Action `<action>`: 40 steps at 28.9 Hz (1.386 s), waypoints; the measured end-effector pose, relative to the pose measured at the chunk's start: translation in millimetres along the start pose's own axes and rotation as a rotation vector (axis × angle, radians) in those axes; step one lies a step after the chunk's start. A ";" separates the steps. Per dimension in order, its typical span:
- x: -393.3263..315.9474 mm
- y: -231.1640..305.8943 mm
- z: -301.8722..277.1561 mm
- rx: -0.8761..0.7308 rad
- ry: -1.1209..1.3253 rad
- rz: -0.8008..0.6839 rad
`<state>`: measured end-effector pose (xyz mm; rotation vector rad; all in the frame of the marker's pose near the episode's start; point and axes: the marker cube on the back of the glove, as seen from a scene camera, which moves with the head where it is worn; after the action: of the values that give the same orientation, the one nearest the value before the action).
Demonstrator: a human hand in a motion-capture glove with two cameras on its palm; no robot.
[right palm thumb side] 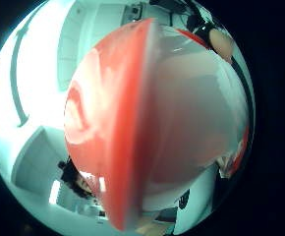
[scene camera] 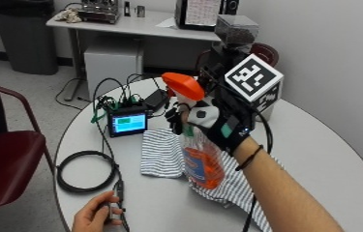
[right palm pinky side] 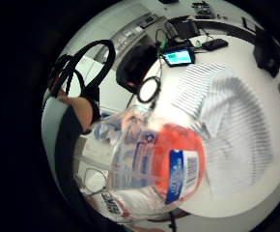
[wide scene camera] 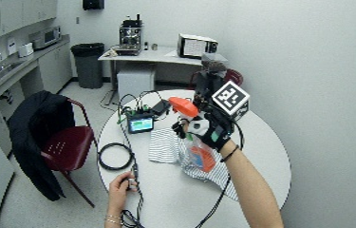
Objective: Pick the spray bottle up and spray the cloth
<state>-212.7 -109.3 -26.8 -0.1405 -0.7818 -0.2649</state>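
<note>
Orange plastic fills the thumb-side palm view almost edge to edge, and that is the head of the spray bottle (right palm thumb side: 147, 123), pressed right up against the palm. From outside, the bottle (scene camera: 200, 159) is seen lifted off the worktop (scene camera: 336, 154), carried upright by its neck in the gloved right hand (scene camera: 216, 121), with the orange head sticking out above the hand and the clear body with its orange liquid hanging below. The fingers (scene camera: 176, 117) are wrapped round the neck just under the head, on the trigger side, so the bottle is enclosed by them rather than lying beside them; whether a finger is actually on the trigger cannot be made out. Directly beneath the bottle the striped cloth (scene camera: 161, 152) is spread flat on the worktop, and in the little-finger-side view it is seen just past the bottle's base. A high, neck-level hold like this is judged to serve the spray itself: the nozzle is kept free and the trigger within reach. The nozzle looks aimed over the cloth's far end towards the small screen (scene camera: 128, 122), so some downward tilt would probably be needed. The bare hand (scene camera: 97, 215) rests near a coiled cable (scene camera: 84, 171).
</note>
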 end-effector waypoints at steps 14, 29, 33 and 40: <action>50.5 -18.4 63.9 0.166 -0.205 -0.063; 74.9 -10.9 76.7 0.132 -0.252 -0.058; 81.3 -5.4 83.0 0.097 -0.245 -0.043; 83.1 14.2 78.4 0.095 -0.259 -0.045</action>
<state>-205.2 -93.4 87.1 -0.0684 -1.0538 -0.2547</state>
